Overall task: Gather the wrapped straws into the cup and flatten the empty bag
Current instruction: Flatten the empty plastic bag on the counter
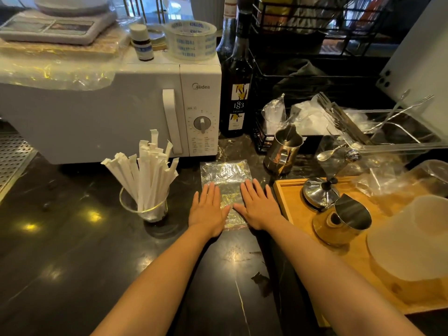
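Clear bag pinned flat, straws in cup

Crinkled clear plastic bag (224,175) lies flat on glossy black counter (72,238), just in front of the white microwave (109,112), long axis running away from the person. Left hand (208,209) and right hand (257,207) rest on its near half, palms down, fingers spread. Glass cup (145,209), left of bag, holds white paper-wrapped straws (148,170), upright, fanned.

This looked like the work counter of a café or drinks bar. A white Midea microwave oven (150,110) stood at the upper left, a dark syrup bottle (236,93) beside it, and shiny steel milk pitchers (282,151) and long metal spoons (397,117) filled the right side on the dark glossy countertop (60,251).
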